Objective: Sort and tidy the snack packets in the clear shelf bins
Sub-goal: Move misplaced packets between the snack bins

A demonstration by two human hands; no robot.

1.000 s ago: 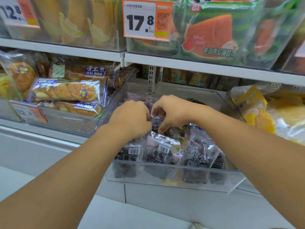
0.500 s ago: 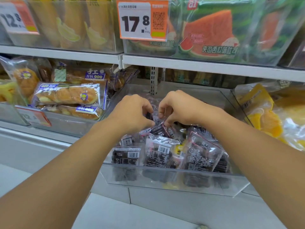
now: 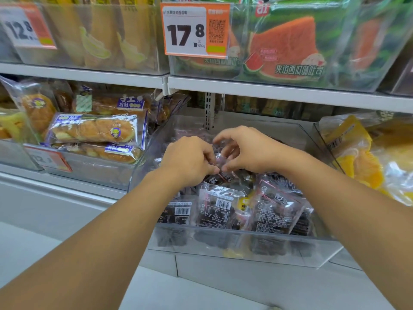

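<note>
At frame centre, the left hand (image 3: pixel 190 162) and right hand (image 3: pixel 245 151) both pinched one dark packet (image 3: pixel 220 175), held between them above the bin (image 3: pixel 241 245). Its long axis could not be determined. Both hands were equally near.

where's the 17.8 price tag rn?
Head view, top centre: the 17.8 price tag hangs on the front of the upper-shelf bin of watermelon toast packets, above and slightly left of the clear bin both hands are working in.
</note>
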